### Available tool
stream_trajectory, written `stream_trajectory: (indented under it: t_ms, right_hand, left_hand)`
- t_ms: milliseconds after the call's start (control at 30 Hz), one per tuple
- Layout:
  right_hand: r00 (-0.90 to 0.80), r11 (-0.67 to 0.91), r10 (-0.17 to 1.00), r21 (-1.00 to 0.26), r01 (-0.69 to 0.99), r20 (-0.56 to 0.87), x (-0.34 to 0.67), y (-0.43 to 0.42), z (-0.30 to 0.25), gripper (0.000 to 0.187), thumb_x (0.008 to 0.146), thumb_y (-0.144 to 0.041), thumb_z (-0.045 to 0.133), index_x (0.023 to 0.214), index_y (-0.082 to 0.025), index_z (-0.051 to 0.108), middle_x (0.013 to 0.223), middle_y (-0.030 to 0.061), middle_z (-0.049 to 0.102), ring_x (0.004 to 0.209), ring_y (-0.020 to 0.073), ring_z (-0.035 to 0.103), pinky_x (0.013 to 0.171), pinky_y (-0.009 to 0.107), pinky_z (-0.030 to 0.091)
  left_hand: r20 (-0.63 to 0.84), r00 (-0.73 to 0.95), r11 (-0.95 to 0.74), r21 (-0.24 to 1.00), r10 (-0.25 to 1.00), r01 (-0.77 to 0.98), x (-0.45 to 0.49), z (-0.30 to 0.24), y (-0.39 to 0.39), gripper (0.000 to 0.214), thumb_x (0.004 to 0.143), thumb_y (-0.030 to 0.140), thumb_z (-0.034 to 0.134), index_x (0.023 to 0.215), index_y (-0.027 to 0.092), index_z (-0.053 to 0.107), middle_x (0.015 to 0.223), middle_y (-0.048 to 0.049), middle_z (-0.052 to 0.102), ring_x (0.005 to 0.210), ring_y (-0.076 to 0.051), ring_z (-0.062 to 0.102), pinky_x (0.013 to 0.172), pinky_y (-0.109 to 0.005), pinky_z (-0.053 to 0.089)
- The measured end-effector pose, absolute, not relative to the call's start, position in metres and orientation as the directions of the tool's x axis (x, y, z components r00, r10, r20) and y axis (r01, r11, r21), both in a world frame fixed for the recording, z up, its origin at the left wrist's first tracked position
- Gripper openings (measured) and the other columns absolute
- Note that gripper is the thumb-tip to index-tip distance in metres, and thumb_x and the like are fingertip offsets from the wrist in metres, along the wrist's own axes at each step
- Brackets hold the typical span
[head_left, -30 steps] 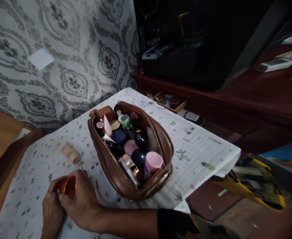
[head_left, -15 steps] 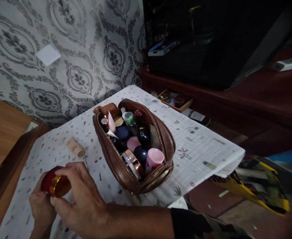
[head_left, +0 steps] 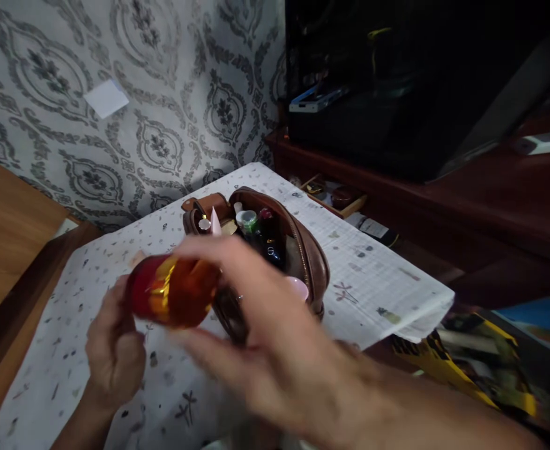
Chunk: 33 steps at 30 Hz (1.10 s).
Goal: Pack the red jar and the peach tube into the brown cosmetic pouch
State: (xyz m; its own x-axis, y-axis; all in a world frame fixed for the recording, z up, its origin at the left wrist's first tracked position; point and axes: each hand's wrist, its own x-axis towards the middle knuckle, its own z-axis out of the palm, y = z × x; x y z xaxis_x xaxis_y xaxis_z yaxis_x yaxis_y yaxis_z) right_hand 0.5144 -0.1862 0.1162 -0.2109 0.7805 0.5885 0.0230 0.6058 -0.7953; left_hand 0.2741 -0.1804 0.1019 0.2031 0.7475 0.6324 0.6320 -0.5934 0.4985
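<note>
Right hand (head_left: 275, 334) blurred | hides part of brown bag (head_left: 316, 253) | red-amber container (head_left: 174, 292) smeared

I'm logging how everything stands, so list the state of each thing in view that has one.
Red-and-orange container: held sideways by both ends; blurred, closed or open unclear.
Left hand: closed on the red end.
Right hand: closed on the orange end, blurred.
Brown bag: unzipped, cosmetics inside.
Patterned cloth: spread out.
Wooden box: open-topped, things inside.

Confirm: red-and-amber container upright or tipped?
Tipped on its side: the container is held crosswise, red end toward the left hand, amber end toward the right hand.
</note>
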Motion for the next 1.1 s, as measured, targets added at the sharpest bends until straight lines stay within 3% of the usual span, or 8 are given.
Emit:
stream_trajectory:
  t_ms: [33, 133, 233, 333, 500, 733, 933, 1100]
  right_hand:
    - [-0.177, 0.609, 0.789, -0.788, 0.094, 0.589, 0.526, -0.181, 0.120, 0.040, 0.094, -0.024, 0.070, 0.131, -0.029, 0.055, 0.127, 0.0005, 0.065, 0.112, 0.0150, 0.068, 0.099, 0.025, 0.058]
    - [-0.081, 0.606, 0.785, -0.733, 0.308, 0.614, 0.553, -0.162, 0.125, 0.035, 0.093, -0.022, 0.070, 0.124, -0.024, 0.056, 0.124, 0.0018, 0.063, 0.106, 0.0158, 0.068, 0.095, 0.031, 0.059]
    - [-0.178, 0.581, 0.797, -0.653, 0.486, 0.577, 0.570, -0.143, 0.124, 0.029, 0.094, -0.028, 0.067, 0.122, -0.022, 0.060, 0.118, 0.0023, 0.064, 0.102, 0.0185, 0.069, 0.092, 0.038, 0.059]
    - [-0.335, 0.603, 0.787, -0.533, 0.593, 0.518, 0.577, -0.131, 0.119, 0.026, 0.093, -0.029, 0.070, 0.118, -0.023, 0.065, 0.110, 0.0008, 0.064, 0.098, 0.0180, 0.068, 0.088, 0.036, 0.057]
    - [-0.514, 0.658, 0.747, -0.358, 0.663, 0.422, 0.572, -0.124, 0.109, 0.017, 0.096, -0.029, 0.068, 0.111, -0.023, 0.064, 0.105, 0.0003, 0.065, 0.086, 0.0144, 0.066, 0.078, 0.028, 0.052]
    - [-0.541, 0.713, 0.687, -0.309, 0.629, 0.485, 0.561, -0.114, 0.099, 0.012, 0.094, -0.027, 0.073, 0.091, -0.020, 0.064, 0.088, 0.0002, 0.067, 0.083, 0.0158, 0.067, 0.084, 0.032, 0.050]
    - [-0.630, 0.632, 0.775, -0.056, 0.773, 0.061, 0.555, -0.119, 0.122, 0.005, 0.090, -0.017, 0.074, 0.094, -0.015, 0.072, 0.099, 0.0093, 0.071, 0.101, 0.0271, 0.067, 0.093, 0.040, 0.050]
    - [-0.637, 0.640, 0.767, 0.025, 0.768, -0.072, 0.555, -0.121, 0.134, 0.013, 0.091, -0.006, 0.063, 0.089, -0.014, 0.073, 0.097, 0.0109, 0.073, 0.103, 0.0279, 0.068, 0.096, 0.039, 0.049]
  left_hand:
    - [0.667, 0.354, -0.710, 0.384, 0.655, 0.591, 0.281, 0.101, -0.171, 0.043, 0.101, 0.053, 0.047, 0.121, 0.019, 0.063, 0.115, -0.0090, 0.067, 0.112, -0.026, 0.063, 0.102, -0.044, 0.055]
    - [0.633, 0.629, -0.852, 0.097, 0.452, 0.514, 0.302, 0.099, -0.149, 0.040, 0.105, 0.045, 0.044, 0.130, 0.019, 0.060, 0.125, -0.0124, 0.065, 0.123, -0.028, 0.060, 0.109, -0.049, 0.048]
    - [0.534, 0.783, -0.890, -0.114, 0.320, 0.442, 0.321, 0.098, -0.145, 0.046, 0.106, 0.047, 0.040, 0.136, 0.016, 0.058, 0.128, -0.0150, 0.066, 0.128, -0.029, 0.058, 0.113, -0.049, 0.044]
    - [0.461, 0.845, -0.876, -0.246, 0.271, 0.415, 0.330, 0.094, -0.149, 0.045, 0.106, 0.044, 0.043, 0.134, 0.013, 0.060, 0.132, -0.0172, 0.065, 0.133, -0.030, 0.054, 0.118, -0.052, 0.036]
    - [0.453, 0.847, -0.869, -0.258, 0.278, 0.423, 0.327, 0.089, -0.149, 0.042, 0.106, 0.040, 0.044, 0.132, 0.013, 0.061, 0.133, -0.0177, 0.065, 0.135, -0.030, 0.052, 0.118, -0.052, 0.035]
    - [0.464, 0.840, -0.864, -0.256, 0.283, 0.433, 0.325, 0.085, -0.151, 0.044, 0.107, 0.040, 0.044, 0.135, 0.011, 0.059, 0.134, -0.0187, 0.065, 0.135, -0.030, 0.052, 0.120, -0.052, 0.032]
    - [0.471, 0.827, -0.860, -0.234, 0.307, 0.453, 0.324, 0.083, -0.153, 0.045, 0.107, 0.041, 0.044, 0.138, 0.011, 0.056, 0.135, -0.0194, 0.066, 0.136, -0.032, 0.052, 0.118, -0.052, 0.034]
    - [0.472, 0.831, -0.862, -0.245, 0.295, 0.445, 0.323, 0.083, -0.153, 0.046, 0.106, 0.041, 0.046, 0.139, 0.011, 0.056, 0.135, -0.0198, 0.065, 0.135, -0.032, 0.053, 0.117, -0.053, 0.035]
